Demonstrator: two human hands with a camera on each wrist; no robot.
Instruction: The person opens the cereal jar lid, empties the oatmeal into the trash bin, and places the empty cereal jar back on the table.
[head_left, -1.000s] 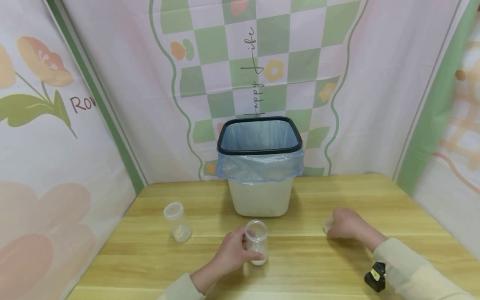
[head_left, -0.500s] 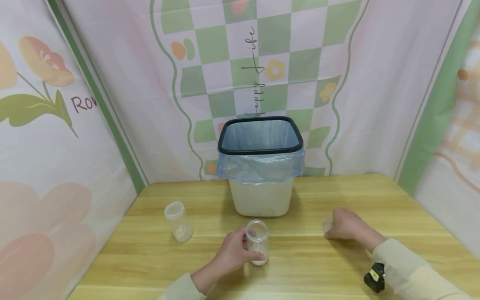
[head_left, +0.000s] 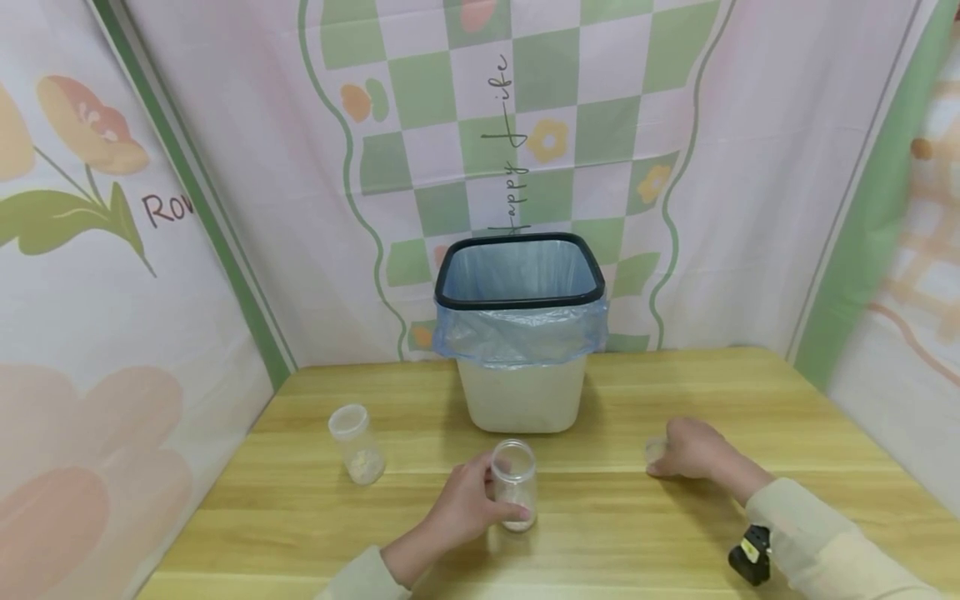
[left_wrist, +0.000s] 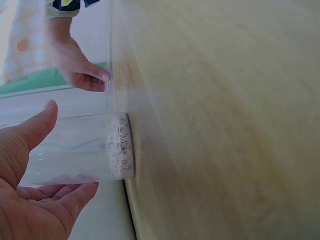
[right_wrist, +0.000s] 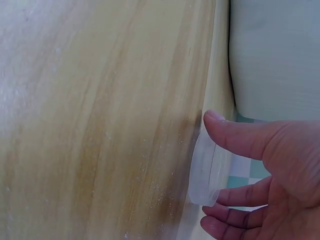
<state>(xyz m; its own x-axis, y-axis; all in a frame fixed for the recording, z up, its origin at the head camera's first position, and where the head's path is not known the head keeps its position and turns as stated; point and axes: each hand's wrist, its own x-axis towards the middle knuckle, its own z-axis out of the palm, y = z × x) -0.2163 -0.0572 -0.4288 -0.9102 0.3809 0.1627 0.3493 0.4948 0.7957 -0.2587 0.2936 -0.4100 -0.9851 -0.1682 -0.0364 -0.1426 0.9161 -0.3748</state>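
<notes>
In the head view, my left hand (head_left: 467, 502) grips an uncovered clear plastic jar (head_left: 513, 479) that stands upright at the front middle of the table. Whitish, shredded-looking bits (left_wrist: 120, 147) fill the bottom of that jar in the left wrist view. Off to the right, my right hand (head_left: 693, 450) holds a round translucent lid (right_wrist: 202, 170) by its edge, between thumb and fingers. The lid lies level, close against the tabletop. A second clear jar (head_left: 356, 446), with pale bits at its bottom, stands to the left, apart from both hands.
A pale waste bin (head_left: 522, 396) with a black rim and a blue liner bag (head_left: 517, 337) stands at the back middle of the wooden table (head_left: 622, 533). Printed curtains (head_left: 420, 208) close off the back and sides. A black device (head_left: 750, 554) sits at the right wrist.
The lid has shifted slightly in my right hand, looking more tilted half a second ago and flatter now. My left hand and its jar have stayed in place.
</notes>
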